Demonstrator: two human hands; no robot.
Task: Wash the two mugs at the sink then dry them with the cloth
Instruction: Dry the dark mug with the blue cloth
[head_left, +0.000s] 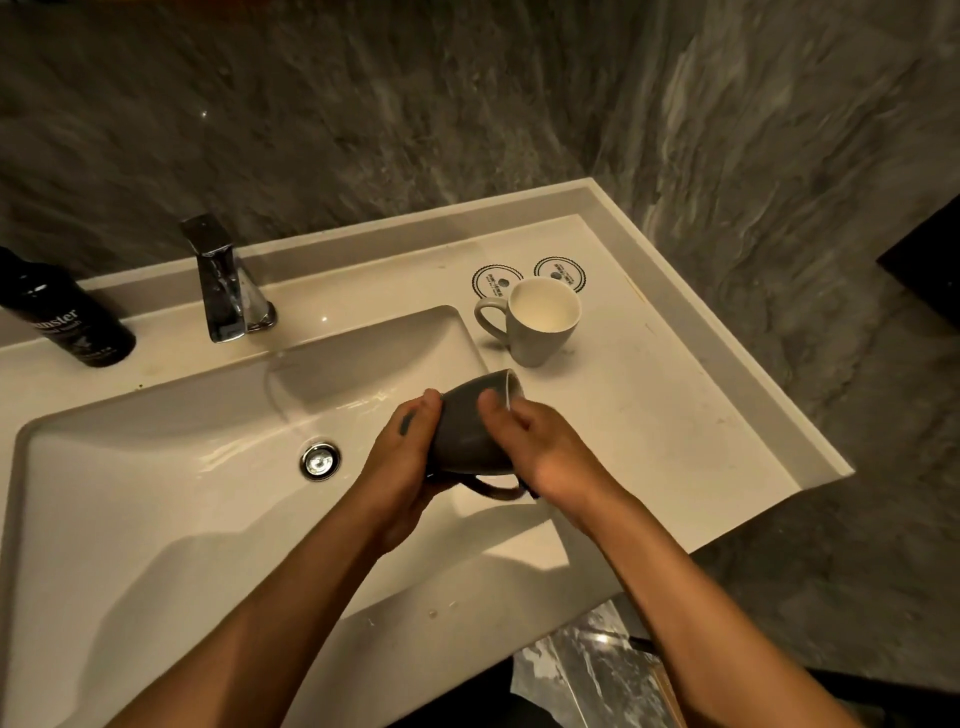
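A dark grey mug (465, 426) lies tipped on its side over the right end of the white sink basin (156, 499), handle pointing down and mouth facing right. My left hand (400, 462) grips its base end. My right hand (540, 441) holds its rim end, thumb on the outside wall. A light grey mug (535, 325) with a white inside stands upright on the counter behind, apart from both hands. No cloth shows in view.
A chrome tap (223, 283) stands at the back of the basin, with a drain (320, 460) below it. A black bottle (67, 317) stands at the back left. Two round coasters (491, 278) lie behind the light mug. The counter (675, 415) ends at the right.
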